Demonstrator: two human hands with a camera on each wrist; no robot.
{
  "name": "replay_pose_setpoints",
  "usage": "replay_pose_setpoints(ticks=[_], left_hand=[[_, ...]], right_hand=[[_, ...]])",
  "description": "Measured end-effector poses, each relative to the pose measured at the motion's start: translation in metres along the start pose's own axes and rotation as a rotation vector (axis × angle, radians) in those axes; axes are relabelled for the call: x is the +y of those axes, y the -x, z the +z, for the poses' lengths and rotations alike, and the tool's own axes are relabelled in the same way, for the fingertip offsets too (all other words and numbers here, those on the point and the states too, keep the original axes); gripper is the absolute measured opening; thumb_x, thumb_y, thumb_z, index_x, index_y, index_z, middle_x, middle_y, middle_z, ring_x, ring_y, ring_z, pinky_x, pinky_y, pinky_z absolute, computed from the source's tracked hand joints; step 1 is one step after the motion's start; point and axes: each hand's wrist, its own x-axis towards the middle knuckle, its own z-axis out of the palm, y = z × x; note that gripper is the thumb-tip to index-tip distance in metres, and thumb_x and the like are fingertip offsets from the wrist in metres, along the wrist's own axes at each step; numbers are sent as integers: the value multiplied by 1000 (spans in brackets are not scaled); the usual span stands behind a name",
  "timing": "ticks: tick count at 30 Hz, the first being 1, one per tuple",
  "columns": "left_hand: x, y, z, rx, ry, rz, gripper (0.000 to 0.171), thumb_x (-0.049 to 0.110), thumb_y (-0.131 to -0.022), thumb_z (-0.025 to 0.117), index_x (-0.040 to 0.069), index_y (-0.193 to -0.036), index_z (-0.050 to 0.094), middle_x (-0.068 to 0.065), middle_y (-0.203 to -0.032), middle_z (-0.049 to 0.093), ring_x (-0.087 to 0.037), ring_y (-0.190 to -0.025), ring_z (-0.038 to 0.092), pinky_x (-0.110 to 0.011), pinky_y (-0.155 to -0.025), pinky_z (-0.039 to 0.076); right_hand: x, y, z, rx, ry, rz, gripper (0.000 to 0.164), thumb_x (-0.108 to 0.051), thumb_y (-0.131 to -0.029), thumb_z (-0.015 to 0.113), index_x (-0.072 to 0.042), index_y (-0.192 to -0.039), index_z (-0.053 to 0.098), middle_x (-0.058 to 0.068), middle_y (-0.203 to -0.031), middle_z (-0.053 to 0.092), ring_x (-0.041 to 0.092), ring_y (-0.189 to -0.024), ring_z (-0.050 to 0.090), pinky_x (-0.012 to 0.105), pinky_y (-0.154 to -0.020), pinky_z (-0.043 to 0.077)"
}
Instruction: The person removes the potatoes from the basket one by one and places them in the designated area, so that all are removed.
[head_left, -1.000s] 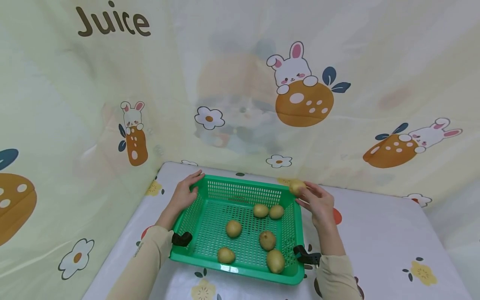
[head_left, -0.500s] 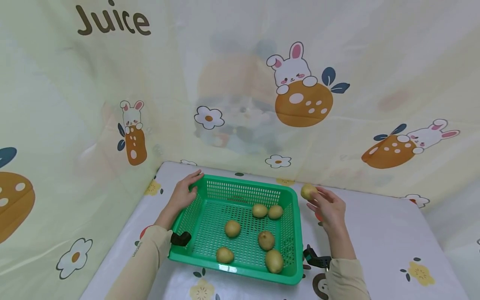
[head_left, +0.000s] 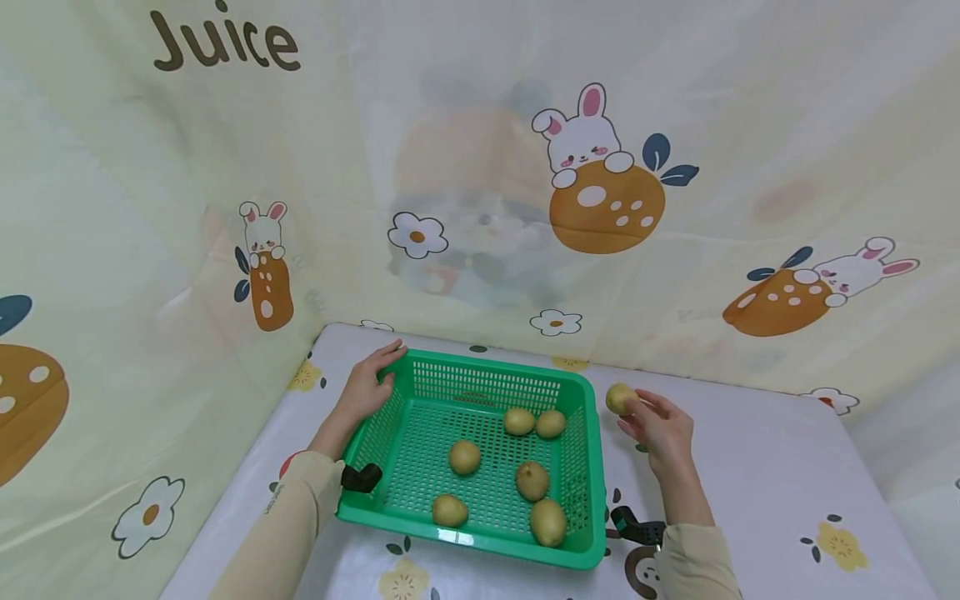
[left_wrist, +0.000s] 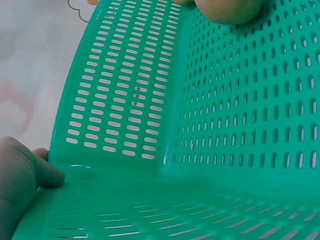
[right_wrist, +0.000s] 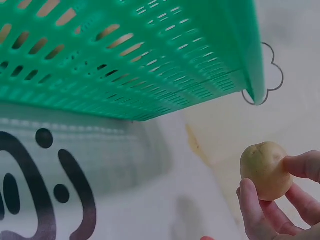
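Note:
A green plastic basket (head_left: 427, 496) with slotted walls stands on the table, several potatoes (head_left: 464, 457) lying on its floor. At its back left corner, my left hand (head_left: 365, 387) grips the rim; in the left wrist view the thumb (left_wrist: 47, 172) laps over the edge, with a fingertip behind it outside. My right hand (head_left: 662, 429) is off the basket's right side and pinches one potato (head_left: 619, 399) between thumb and fingers. The right wrist view shows this pale, roundish potato (right_wrist: 266, 170) at the fingertips, apart from the basket wall.
A white cloth (head_left: 765, 467) printed with flowers and figures covers the table. Pale printed sheeting (head_left: 480, 275) rises behind and at the left, close to the table's back edge. Each wrist carries a black camera mount (head_left: 637, 527).
My right hand has carried the potato from over the basket's back right corner to the right, outside the basket, then slightly lower. The left hand and the basket have stayed put.

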Motion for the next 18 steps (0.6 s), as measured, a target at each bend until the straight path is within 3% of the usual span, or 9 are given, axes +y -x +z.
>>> replay_pose_setpoints(ticks=[3, 11, 18], left_hand=[[0, 0, 0, 1, -4, -2, 53, -11, -89, 49, 2, -140, 55, -15, -149, 46, -37, -137, 41, -35, -61, 36], [1, 0, 0, 0, -17, -16, 52, -11, -89, 50, 3, -140, 56, -13, -149, 46, -37, -136, 42, -36, -66, 37], [2, 0, 0, -1, -7, -20, 52, -11, -89, 50, 1, -140, 55, -14, -150, 46, -37, -137, 41, -37, -65, 37]], right_hand=[[5, -2, -1, 4, 7, -3, 52, -10, -93, 67, 4, -140, 48, -4, -95, 63, 8, -77, 69, 29, -76, 56], [15, -6, -5, 26, 77, 21, 51, -12, -95, 63, 3, -142, 48, 17, -128, 53, 6, -77, 68, 30, -77, 56], [21, -5, -11, 47, 82, 12, 49, -9, -95, 63, 4, -140, 49, 5, -109, 59, 6, -75, 68, 29, -75, 56]])
